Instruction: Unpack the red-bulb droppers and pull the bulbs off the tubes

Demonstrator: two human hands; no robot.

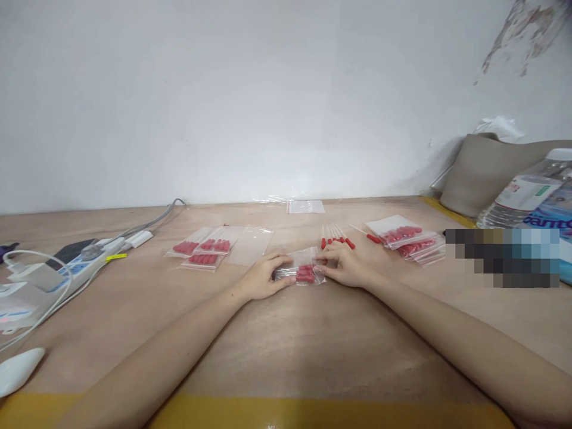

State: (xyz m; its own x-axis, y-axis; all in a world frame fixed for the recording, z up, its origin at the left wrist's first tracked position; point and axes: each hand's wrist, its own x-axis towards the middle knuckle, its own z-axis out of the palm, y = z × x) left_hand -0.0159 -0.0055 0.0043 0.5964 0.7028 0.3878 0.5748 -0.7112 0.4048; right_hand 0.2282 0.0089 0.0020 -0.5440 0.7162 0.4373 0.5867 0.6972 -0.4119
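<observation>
A small clear zip bag (302,269) with several red-tipped droppers inside lies on the wooden table (286,345), held from both sides. My left hand (263,277) pinches its left end, fingers closed on the plastic. My right hand (346,267) pinches its right end with thumb and fingers. Just behind my right hand lie several loose red-tipped droppers (336,236) in a row. To the left, filled bags (203,249) lie beside an empty clear bag (251,244). To the right is a stack of filled bags (409,238).
A power strip with cables (67,262) and a white object (18,369) sit at the left. An empty bag (305,206) lies by the wall. At the right stand a grey cushion (487,170) and water bottles (531,190). Yellow tape edges the table front.
</observation>
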